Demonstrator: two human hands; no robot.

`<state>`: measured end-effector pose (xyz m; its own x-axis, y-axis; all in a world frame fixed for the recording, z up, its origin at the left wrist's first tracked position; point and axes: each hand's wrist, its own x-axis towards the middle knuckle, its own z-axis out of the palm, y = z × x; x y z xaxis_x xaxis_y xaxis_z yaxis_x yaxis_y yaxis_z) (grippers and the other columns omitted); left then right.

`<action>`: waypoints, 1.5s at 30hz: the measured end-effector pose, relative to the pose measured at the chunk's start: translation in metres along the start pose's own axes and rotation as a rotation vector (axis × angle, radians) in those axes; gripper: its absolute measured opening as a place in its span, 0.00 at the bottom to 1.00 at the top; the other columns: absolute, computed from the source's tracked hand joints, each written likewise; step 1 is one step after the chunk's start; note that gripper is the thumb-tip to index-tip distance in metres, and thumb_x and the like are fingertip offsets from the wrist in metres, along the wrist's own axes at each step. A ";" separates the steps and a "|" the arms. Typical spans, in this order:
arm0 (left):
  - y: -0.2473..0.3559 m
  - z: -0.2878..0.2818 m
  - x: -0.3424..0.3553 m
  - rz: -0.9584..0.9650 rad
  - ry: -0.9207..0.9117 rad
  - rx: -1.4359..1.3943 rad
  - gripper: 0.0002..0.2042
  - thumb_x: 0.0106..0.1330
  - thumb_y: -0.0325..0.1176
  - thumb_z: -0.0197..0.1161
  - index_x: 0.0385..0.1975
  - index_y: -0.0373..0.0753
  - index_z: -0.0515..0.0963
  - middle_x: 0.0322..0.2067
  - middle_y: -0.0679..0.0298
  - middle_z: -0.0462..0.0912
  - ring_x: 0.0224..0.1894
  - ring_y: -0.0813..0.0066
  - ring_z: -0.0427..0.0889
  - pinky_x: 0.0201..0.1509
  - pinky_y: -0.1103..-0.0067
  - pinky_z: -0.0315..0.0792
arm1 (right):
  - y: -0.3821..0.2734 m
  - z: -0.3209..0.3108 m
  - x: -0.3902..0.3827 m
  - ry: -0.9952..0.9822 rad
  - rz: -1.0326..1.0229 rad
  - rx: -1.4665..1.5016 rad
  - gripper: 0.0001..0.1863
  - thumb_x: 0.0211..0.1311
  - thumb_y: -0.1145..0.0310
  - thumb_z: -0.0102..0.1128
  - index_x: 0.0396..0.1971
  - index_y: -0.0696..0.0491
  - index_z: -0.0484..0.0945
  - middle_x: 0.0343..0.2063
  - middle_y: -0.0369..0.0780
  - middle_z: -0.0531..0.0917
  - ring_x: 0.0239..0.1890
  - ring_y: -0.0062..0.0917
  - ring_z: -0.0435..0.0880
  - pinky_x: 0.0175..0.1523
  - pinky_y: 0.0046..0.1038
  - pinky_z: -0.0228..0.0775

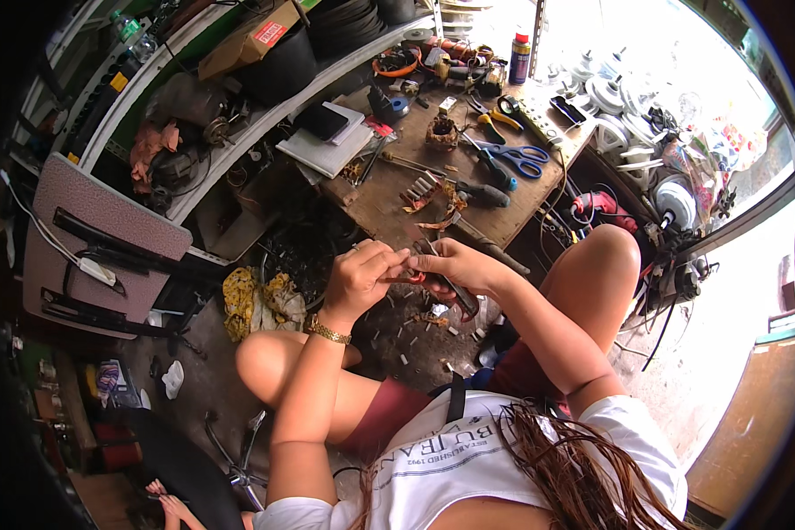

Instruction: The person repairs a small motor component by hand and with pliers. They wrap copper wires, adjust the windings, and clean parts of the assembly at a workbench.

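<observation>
In front of the low wooden workbench [371, 208], my two hands meet above my lap. My right hand [465, 263] is closed around a dark hand tool [465, 300] with long curved handles; its exact kind is hard to make out. Close against it, my left hand [359, 276], with a gold watch at its wrist, pinches something small and reddish, mostly hidden by the fingers. On the bench beyond lie a dark-handled screwdriver [483, 193], blue-handled scissors [523, 159], pliers with yellow grips [506, 119] and a copper-wound motor part [442, 132].
A spray can [519, 62] with a red cap stands at the bench's far edge. White fan motor parts [608, 93] pile up at the right. Scraps litter the floor beneath my hands, near a yellow cloth [240, 302]. A speckled panel [106, 230] stands left; another person sits lower left.
</observation>
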<state>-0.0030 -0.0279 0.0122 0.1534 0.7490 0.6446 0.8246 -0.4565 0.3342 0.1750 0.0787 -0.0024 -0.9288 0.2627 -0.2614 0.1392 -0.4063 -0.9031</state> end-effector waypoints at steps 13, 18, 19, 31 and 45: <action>-0.018 -0.006 -0.031 -0.886 -0.420 -0.596 0.12 0.55 0.34 0.71 0.34 0.35 0.81 0.21 0.65 0.81 0.23 0.82 0.76 0.28 0.82 0.70 | 0.005 0.001 -0.002 0.333 -0.337 -0.559 0.07 0.51 0.74 0.69 0.28 0.60 0.81 0.25 0.34 0.83 0.29 0.13 0.74 0.36 0.22 0.69; -0.009 -0.015 -0.043 -0.706 -0.680 -0.127 0.19 0.48 0.40 0.74 0.37 0.37 0.81 0.34 0.60 0.79 0.31 0.76 0.78 0.36 0.79 0.72 | 0.005 0.009 -0.003 0.347 -0.420 -0.597 0.09 0.47 0.75 0.71 0.28 0.59 0.80 0.24 0.36 0.83 0.29 0.16 0.75 0.37 0.23 0.69; -0.004 -0.017 -0.038 -0.745 -0.742 -0.094 0.18 0.50 0.37 0.73 0.40 0.38 0.81 0.38 0.60 0.77 0.35 0.75 0.77 0.41 0.80 0.71 | 0.006 0.011 -0.002 0.337 -0.442 -0.584 0.09 0.47 0.75 0.72 0.28 0.59 0.80 0.24 0.37 0.82 0.29 0.17 0.76 0.37 0.23 0.69; 0.015 0.030 -0.040 -1.010 0.204 -1.423 0.20 0.66 0.34 0.62 0.56 0.45 0.65 0.45 0.73 0.74 0.45 0.86 0.75 0.43 0.85 0.76 | 0.020 0.036 0.004 0.645 -0.689 -0.573 0.11 0.46 0.79 0.70 0.27 0.58 0.75 0.25 0.37 0.72 0.24 0.20 0.70 0.30 0.23 0.63; 0.024 0.054 -0.042 -0.915 0.538 -1.409 0.11 0.68 0.28 0.58 0.49 0.39 0.73 0.42 0.67 0.79 0.42 0.80 0.79 0.46 0.81 0.76 | 0.015 0.046 -0.003 0.530 -0.557 -0.715 0.18 0.57 0.66 0.61 0.45 0.55 0.70 0.37 0.48 0.78 0.39 0.42 0.78 0.43 0.35 0.70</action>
<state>0.0394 -0.0443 -0.0444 -0.4663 0.8839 -0.0349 -0.5629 -0.2661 0.7825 0.1645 0.0316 0.0007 -0.6785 0.6737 0.2929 0.0692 0.4555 -0.8875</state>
